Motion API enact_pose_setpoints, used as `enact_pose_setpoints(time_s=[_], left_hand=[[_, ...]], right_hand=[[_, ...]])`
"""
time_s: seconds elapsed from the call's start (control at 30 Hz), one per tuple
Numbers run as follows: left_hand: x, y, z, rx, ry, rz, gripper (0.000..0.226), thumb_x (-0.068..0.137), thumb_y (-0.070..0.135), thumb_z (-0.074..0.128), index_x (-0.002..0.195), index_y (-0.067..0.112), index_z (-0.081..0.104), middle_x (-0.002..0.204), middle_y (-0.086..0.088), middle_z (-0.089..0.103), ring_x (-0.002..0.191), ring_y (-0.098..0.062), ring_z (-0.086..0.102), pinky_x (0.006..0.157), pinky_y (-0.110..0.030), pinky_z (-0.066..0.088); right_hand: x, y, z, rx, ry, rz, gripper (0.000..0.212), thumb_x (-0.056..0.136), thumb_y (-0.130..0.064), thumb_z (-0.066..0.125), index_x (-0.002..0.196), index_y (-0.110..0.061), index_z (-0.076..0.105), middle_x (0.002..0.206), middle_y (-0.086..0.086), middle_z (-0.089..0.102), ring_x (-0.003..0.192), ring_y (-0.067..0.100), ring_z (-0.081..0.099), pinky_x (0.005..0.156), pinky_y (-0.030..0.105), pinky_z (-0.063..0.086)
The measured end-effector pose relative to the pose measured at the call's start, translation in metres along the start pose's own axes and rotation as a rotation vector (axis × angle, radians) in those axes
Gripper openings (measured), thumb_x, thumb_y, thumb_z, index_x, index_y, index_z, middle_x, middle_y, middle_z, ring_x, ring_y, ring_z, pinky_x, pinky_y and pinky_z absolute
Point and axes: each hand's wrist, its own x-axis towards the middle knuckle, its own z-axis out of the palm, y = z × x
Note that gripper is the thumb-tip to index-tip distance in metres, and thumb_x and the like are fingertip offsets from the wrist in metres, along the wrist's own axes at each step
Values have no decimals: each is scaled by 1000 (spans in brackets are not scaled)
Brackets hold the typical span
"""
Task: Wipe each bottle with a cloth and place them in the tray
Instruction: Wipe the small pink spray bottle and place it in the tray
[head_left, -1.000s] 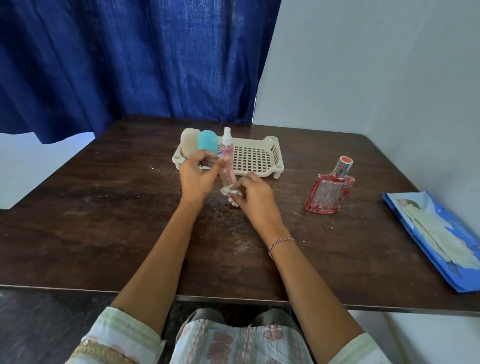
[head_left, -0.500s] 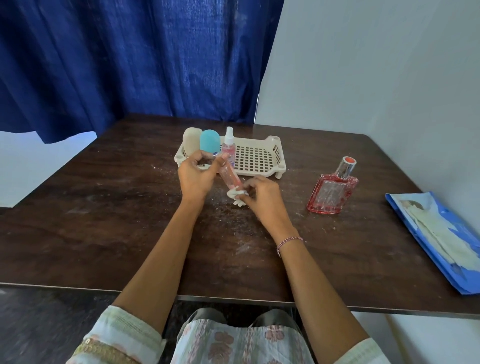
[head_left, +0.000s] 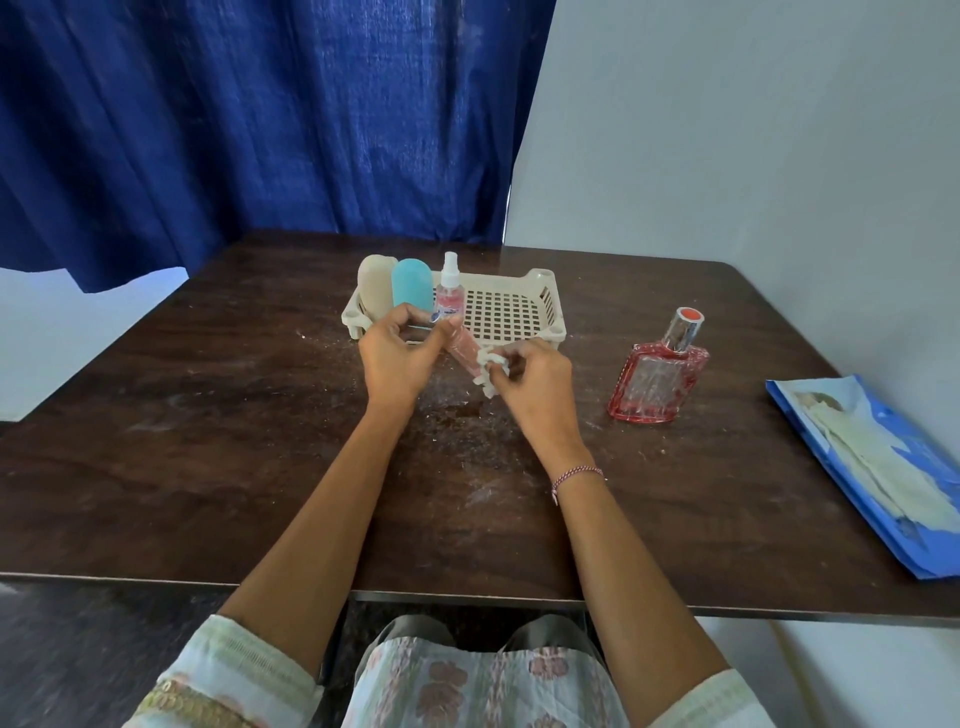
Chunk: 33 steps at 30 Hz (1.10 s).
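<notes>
While the slim pink bottle tilts above the desk, just in front of the tray, the left hand grips its top and the right hand pinches the white cloth against its lower end. Wiping is under way! A cream bottle, a teal bottle and a spray bottle stand in the tray's left side. The red perfume bottle, standing on the right, looks next in line.

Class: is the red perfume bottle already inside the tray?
No, the red perfume bottle stands on the table, right of the tray and apart from it.
</notes>
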Motion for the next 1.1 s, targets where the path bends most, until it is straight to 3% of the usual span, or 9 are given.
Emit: enact_pose_setpoints(time_s=[0.2,0.4,0.63,0.77,0.87,0.97,1.1], left_hand=[[-4,0,1,62,16,57,26,77,34,77,77,12,62,71,7,66,66,-6,62,60,-17,48],[-4,0,2,83,57,21,27,78,34,76,78,11,62,72,6,66,64,-3,61,60,-16,50],[-5,1,1,77,46,8,28,78,34,76,82,9,64,75,4,70,69,-4,67,63,-15,53],[-7,5,3,58,38,19,20,81,28,75,81,12,62,75,6,65,67,0,61,60,-6,47],[-7,5,4,18,17,19,15,83,25,72,86,14,64,80,5,65,72,-1,60,64,-4,46],[-6,1,3,-28,-33,19,14,86,25,69,91,12,69,92,0,69,83,-4,62,73,-7,49],[-3,-7,4,-43,-95,15,17,88,31,65,87,15,72,99,-4,70,99,-14,63,84,-22,51]], right_hand=[[-5,-16,6,65,65,-150,20,84,-12,68,103,-8,67,105,4,62,96,10,56,84,19,49],[0,9,3,6,-10,105,18,82,-12,69,99,-7,71,100,6,69,89,13,62,82,19,47],[-2,-14,7,94,40,-85,18,85,-12,67,102,-6,68,102,2,60,86,5,55,76,12,50],[1,-1,0,46,8,87,20,84,-13,66,102,-6,70,102,6,67,87,9,58,74,12,45],[3,6,-3,5,-32,145,22,85,-13,66,105,-6,70,105,7,67,90,11,59,76,13,43],[2,-3,0,70,9,25,21,86,-12,65,106,-5,68,104,5,62,90,8,53,84,19,47],[0,-10,3,171,44,-60,20,83,-9,68,103,-6,68,104,2,60,92,6,54,79,9,47]])
